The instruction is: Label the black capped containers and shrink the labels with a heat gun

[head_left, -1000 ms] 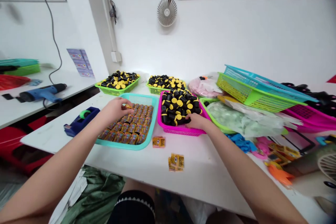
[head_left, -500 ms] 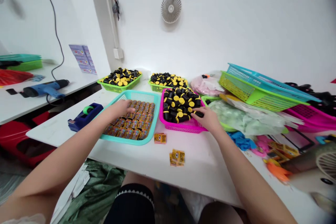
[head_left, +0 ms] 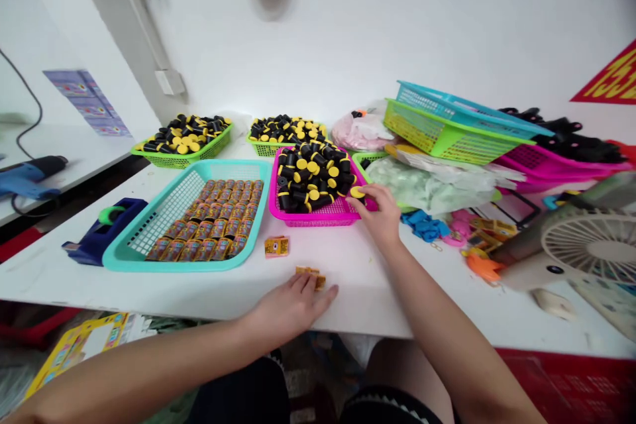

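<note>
— What are you pinching with your right hand (head_left: 383, 215)?

— You are pinching a yellow-capped container (head_left: 356, 192) between thumb and fingers, its cap showing at the tips, and you are keeping it at the right side of the magenta basket (head_left: 318, 218). Your fingers are hiding most of its body

— And your left hand (head_left: 291, 305)?

— You are laying its fingertips over the yellow printed slips (head_left: 307, 270) near the front edge of the white table (head_left: 358, 265). Your thumb is sticking out to one side, and I cannot tell whether you are gripping a slip or only touching it

— What is sitting around your hands?

— Loose black containers (head_left: 303, 179) with yellow caps are heaping up in the magenta basket. A small stack of slips (head_left: 277, 247) is lying just in front of it, towards you, near the turquoise basket (head_left: 171, 266). In that one, wrapped containers (head_left: 206, 230) are lying in neat rows, filling the right part

— And further out?

— A blue tape dispenser (head_left: 102, 233) is standing just left of the turquoise basket. Two green baskets, the left one (head_left: 199, 158) and the middle one (head_left: 268, 150), are holding more black and yellow containers near the wall. On the right, a fan (head_left: 596, 248) is standing beside an orange piece (head_left: 483, 267)
</note>
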A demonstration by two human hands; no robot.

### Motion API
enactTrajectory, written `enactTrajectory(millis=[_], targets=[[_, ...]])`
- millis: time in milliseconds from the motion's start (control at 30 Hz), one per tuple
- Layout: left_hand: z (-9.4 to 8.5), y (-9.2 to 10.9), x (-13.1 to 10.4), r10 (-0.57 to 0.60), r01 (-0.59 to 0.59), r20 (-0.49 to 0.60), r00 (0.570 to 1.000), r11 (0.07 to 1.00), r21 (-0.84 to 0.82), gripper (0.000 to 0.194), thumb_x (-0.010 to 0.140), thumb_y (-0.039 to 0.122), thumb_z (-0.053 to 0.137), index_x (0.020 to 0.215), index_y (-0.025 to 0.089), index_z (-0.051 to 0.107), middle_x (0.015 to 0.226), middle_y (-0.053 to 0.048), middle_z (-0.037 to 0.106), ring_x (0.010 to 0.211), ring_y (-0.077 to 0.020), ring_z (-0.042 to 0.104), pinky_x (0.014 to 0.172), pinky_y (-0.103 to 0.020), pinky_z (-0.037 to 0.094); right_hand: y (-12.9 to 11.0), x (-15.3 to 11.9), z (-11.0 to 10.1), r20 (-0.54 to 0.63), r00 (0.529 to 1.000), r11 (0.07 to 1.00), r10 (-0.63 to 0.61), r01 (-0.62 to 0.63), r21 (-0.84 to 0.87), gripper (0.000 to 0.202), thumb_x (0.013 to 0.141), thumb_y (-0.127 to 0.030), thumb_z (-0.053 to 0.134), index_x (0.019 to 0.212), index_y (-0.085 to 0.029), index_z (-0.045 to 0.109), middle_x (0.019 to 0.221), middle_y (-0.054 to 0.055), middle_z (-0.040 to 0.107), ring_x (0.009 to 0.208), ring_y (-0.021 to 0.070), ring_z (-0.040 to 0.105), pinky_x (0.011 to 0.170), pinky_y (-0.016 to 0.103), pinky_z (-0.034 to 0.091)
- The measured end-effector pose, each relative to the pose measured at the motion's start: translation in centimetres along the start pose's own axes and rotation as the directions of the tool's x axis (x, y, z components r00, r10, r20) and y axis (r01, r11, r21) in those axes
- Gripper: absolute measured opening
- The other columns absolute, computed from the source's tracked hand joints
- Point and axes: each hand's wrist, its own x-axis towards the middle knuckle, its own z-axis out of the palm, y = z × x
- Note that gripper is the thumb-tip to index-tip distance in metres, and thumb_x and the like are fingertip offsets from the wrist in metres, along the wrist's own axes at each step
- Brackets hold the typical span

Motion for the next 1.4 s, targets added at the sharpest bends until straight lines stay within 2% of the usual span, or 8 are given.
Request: enactTrajectory(millis=[167,300,467,600,767,933,1133,1400], targets=[[-1.6,-0.4,-0.7,-0.022,0.033,0.07,0.997,0.987,-0.159,0.056,0.087,0.005,0.042,0.142,0.019,0.039,0.127,-0.022,0.059,0.116,-0.0298,0.06,0.09,-0.041,0.053,-0.5,-0.1,0.2,-0.005,0.995,0.995,-0.095,0.095,0.037,0.024,0.078,-0.04,0.071,0.092,-0.021,0.066,0.096,0.008,0.067,0.092,0.0209,0.065,0.086,0.038,0.054],[-2.3,-2.2,-0.3,-0.173,0.239,0.168,0.97,0.79,-0.564,0.059,0.082,0.004,0.044,0.138,0.024,0.045,0.124,-0.008,0.065,0.104,-0.0203,0.066,0.089,-0.03,0.052,-0.8,0.0,-0.2,-0.032,0.983,0.984,-0.18,0.18,0.004,0.023,0.076,-0.036,0.074,0.093,-0.023,0.066,0.094,0.006,0.069,0.093,0.0223,0.065,0.086,0.041,0.053],[-4.8,-4.8,2.3,-0.324,0.171,-0.066,0.944,0.648,-0.742,0.04,0.075,0.004,0.054,0.109,0.018,0.069,0.092,-0.005,0.074,0.081,-0.0168,0.068,0.077,-0.026,0.053,-1.9,0.3,-0.7,-0.158,0.967,0.977,-0.202,0.21,0.037,0.023,0.075,-0.03,0.076,0.094,-0.023,0.066,0.096,0.007,0.068,0.091,0.0224,0.065,0.081,0.04,0.054],[-6.3,-6.1,5.1,-0.461,0.059,-0.23,0.857,0.532,-0.845,0.01,0.074,0.012,0.065,0.078,0.017,0.072,0.082,-0.003,0.073,0.073,-0.0145,0.067,0.068,-0.022,0.052,-2.8,0.1,-0.7,-0.142,0.985,0.986,-0.097,0.115,0.123,0.022,0.075,-0.032,0.075,0.092,-0.022,0.066,0.098,0.008,0.066,0.084,0.0199,0.065,0.072,0.037,0.056],[-3.6,-6.8,6.8,-0.59,0.074,-0.163,0.791,0.357,-0.931,0.03,0.084,0.033,0.063,0.11,0.02,0.062,0.089,-0.003,0.073,0.066,-0.0147,0.068,0.063,-0.025,0.054,-3.5,-0.4,-0.1,-0.071,0.982,0.885,0.177,-0.127,0.449,0.024,0.071,-0.033,0.078,0.08,-0.02,0.06,0.094,0.007,0.065,0.086,0.0188,0.065,0.068,0.033,0.056],[-1.7,-6.7,6.1,-0.54,0.152,-0.144,0.829,0.466,-0.871,0.038,0.089,0.027,0.052,0.127,0.023,0.051,0.086,-0.002,0.073,0.069,-0.0155,0.068,0.069,-0.027,0.051,-4.7,-0.9,0.3,0.084,0.922,0.683,0.379,-0.34,0.647,0.036,0.073,-0.035,0.076,0.063,-0.02,0.044,0.087,0.004,0.067,0.077,0.0137,0.063,0.063,0.027,0.053],[-2.3,-6.6,5.8,-0.585,0.287,-0.09,0.806,0.519,-0.805,0.063,0.09,0.027,0.049,0.148,0.024,0.024,0.073,0.0,0.071,0.059,-0.0168,0.065,0.057,-0.023,0.044,-5.3,-1.6,0.2,0.214,0.909,0.556,0.358,-0.392,0.733,0.032,0.075,-0.03,0.075,0.064,-0.02,0.047,0.09,0.001,0.069,0.081,0.0126,0.065,0.071,0.028,0.053],[-2.8,-6.5,5.4,-0.68,0.363,-0.118,0.724,0.521,-0.773,0.069,0.089,0.031,0.052,0.149,0.024,0.019,0.059,0.006,0.063,0.049,-0.0145,0.059,0.053,-0.021,0.042,-6.4,-1.3,-0.1,0.216,0.922,0.653,0.321,-0.381,0.655,0.038,0.075,-0.028,0.075,0.059,-0.02,0.042,0.086,0.002,0.069,0.081,0.0133,0.065,0.072,0.028,0.052]])
